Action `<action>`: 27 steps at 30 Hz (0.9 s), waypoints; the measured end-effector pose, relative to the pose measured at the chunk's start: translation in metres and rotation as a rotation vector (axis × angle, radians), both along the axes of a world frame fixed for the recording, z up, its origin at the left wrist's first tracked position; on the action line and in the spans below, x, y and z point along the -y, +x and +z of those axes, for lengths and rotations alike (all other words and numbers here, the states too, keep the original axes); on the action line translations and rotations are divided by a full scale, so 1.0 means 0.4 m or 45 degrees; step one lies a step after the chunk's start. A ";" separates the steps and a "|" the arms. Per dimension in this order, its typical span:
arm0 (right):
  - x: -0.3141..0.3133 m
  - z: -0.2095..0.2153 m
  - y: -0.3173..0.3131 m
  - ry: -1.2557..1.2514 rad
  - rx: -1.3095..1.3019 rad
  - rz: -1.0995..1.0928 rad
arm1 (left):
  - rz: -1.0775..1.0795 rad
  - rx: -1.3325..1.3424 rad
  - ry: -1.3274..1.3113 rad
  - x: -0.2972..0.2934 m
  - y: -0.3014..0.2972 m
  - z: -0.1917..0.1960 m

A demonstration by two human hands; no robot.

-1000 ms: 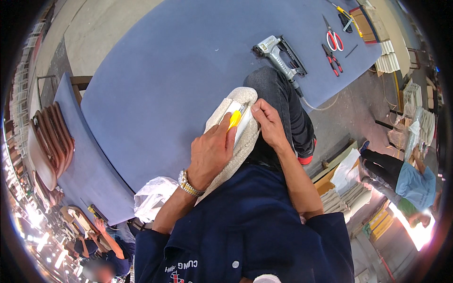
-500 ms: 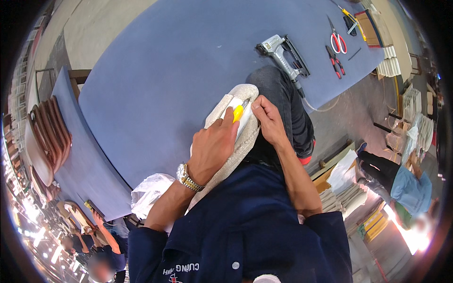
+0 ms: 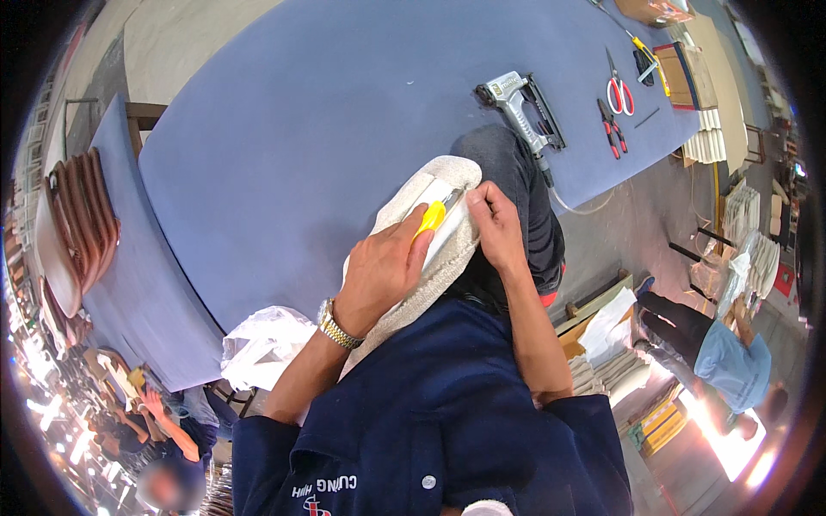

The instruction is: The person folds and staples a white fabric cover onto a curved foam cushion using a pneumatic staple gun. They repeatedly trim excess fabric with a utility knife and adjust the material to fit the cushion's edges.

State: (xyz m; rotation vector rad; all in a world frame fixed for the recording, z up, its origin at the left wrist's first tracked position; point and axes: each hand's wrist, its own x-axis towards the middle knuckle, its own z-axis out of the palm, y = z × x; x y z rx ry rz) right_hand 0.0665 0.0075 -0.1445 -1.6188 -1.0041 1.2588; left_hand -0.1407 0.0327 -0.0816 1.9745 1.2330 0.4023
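Note:
Across my lap lies a long, narrow padded piece covered in light beige fabric (image 3: 434, 275), with a white strip showing along its middle. My left hand (image 3: 379, 267), wearing a metal watch, is closed round a yellow utility knife (image 3: 430, 220). The blade points toward the piece's rounded far end and lies at the edge between the white strip and the fabric. Close to the blade tip, my right hand (image 3: 501, 228) pinches the fabric edge on the right side. My left palm covers part of the padded piece.
On the blue table (image 3: 301, 129) lie a grey staple gun (image 3: 520, 107) with a hose, red-handled scissors (image 3: 618, 95), pliers (image 3: 612, 131) and a box (image 3: 688, 77). A plastic bag (image 3: 267, 344) sits at left, beside stacked brown curved frames (image 3: 86, 215). Other people stand lower left and right.
The knife has drawn back slightly from the rounded end, toward me. My right hand still pinches the fabric edge, a little farther right. The whole view has shifted slightly.

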 end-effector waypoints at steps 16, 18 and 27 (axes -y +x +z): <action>-0.021 -0.025 0.021 0.112 0.014 0.133 | 0.125 0.072 -0.248 -0.018 -0.021 -0.025; -0.016 -0.045 0.002 0.165 0.001 0.059 | 0.167 0.137 -0.319 -0.017 -0.031 -0.036; 0.077 0.096 0.074 0.036 -0.961 -0.420 | -0.137 0.242 0.220 -0.047 0.207 0.107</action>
